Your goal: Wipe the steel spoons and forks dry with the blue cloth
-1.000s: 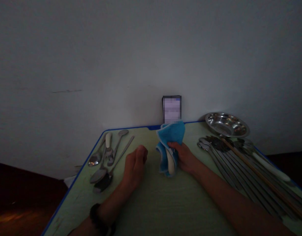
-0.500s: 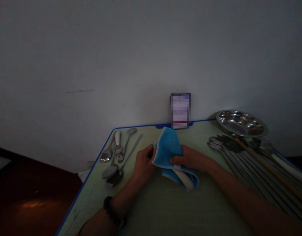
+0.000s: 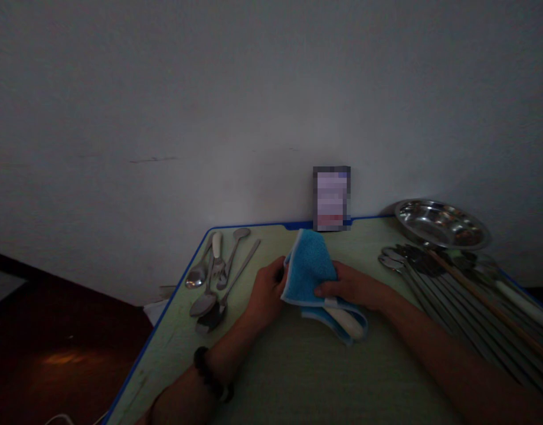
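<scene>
A blue cloth (image 3: 309, 274) is bunched over a utensil with a white handle (image 3: 346, 321), which pokes out at the cloth's lower right. My right hand (image 3: 351, 287) grips the cloth and the utensil inside it, thumb on top. My left hand (image 3: 267, 291) is closed on the cloth's left edge, where the utensil's hidden end lies. A dark bead bracelet (image 3: 209, 378) circles my left wrist. Both hands hover just over the pale green table (image 3: 289, 378).
Several spoons (image 3: 212, 277) lie in a loose group at the table's left edge. A long row of spoons and chopsticks (image 3: 466, 289) fills the right side, with a steel bowl (image 3: 440, 221) behind it. A small blurred card (image 3: 331, 198) leans on the wall.
My left hand moved from resting on the table to grasping the cloth's left side. My right hand turned the cloth and utensil from upright to lying sideways.
</scene>
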`<state>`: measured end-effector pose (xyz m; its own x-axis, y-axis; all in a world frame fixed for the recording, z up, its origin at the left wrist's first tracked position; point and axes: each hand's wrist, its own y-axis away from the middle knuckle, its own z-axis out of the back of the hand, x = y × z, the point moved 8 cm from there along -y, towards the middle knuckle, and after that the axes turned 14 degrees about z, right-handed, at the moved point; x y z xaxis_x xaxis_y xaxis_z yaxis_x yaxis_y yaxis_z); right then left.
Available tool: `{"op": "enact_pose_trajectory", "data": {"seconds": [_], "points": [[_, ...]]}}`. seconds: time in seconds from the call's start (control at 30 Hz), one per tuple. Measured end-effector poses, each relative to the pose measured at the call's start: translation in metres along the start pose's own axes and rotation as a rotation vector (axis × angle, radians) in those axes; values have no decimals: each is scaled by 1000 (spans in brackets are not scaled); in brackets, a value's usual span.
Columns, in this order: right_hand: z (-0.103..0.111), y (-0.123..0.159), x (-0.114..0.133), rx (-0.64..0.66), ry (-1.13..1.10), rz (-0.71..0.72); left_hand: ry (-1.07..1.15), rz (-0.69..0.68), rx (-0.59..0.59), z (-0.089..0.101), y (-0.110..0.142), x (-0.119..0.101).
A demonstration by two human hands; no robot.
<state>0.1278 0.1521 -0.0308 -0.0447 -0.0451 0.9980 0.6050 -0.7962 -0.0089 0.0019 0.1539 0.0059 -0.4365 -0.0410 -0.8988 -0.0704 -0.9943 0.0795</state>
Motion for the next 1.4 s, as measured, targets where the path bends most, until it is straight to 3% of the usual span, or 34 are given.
{"op": "enact_pose_trajectory", "data": {"seconds": [0.3,0.57,0.8,1.03,1.17,1.4], "points": [[1,-3,3,-57,27,-28,4,0,-234,16,5,0],[8,0,-5,-116,-121,44,36,-112,-156,14,13,-8],[19,1,-8,-275,-116,43,-173,-118,-177,11,10,-9],[12,-1,-4,-158,-67,64,-172,-99,-214,14,10,-10],[7,0,-2,-118,-119,14,-163,-43,-314,25,2,-4],[-13,2,9,62,-94,-9,-143,8,-454,42,-3,2]]}}
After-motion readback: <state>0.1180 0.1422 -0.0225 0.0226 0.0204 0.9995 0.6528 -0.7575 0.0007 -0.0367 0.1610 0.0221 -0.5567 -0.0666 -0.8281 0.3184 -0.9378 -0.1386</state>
